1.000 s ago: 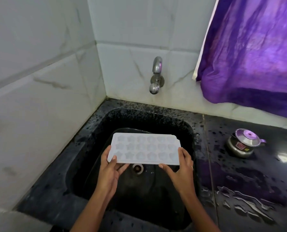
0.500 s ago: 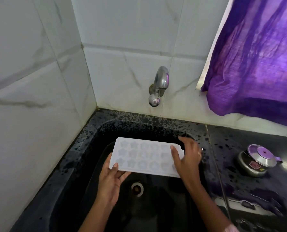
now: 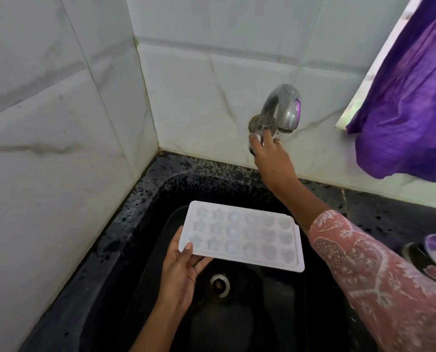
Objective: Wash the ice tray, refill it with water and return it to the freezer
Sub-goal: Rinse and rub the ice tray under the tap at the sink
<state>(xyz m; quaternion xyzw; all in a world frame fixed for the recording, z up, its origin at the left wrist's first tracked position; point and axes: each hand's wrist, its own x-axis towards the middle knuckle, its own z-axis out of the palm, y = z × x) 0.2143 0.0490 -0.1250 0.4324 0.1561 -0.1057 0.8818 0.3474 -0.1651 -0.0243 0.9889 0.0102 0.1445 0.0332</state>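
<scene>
In the head view, the ice tray (image 3: pixel 242 236) is held over the black sink (image 3: pixel 211 171), cavities up, long axis left to right (star moulds leftmost). Its left end is gripped by the left hand (image 3: pixel 181 273); the tap (image 3: pixel 280 107) is grasped by the right hand (image 3: pixel 270 156).

- No word, number or brand name can be read anywhere in the view.
- The small steel pot (image 3: pixel 426 259) at the right edge of the dark surface (image 3: pixel 389 214) carries a sticker (image 3: pixel 433 271) on its side. It seems to show a purple flower-like mark, but it is too blurred and partly cut off for any lettering to be made out.
</scene>
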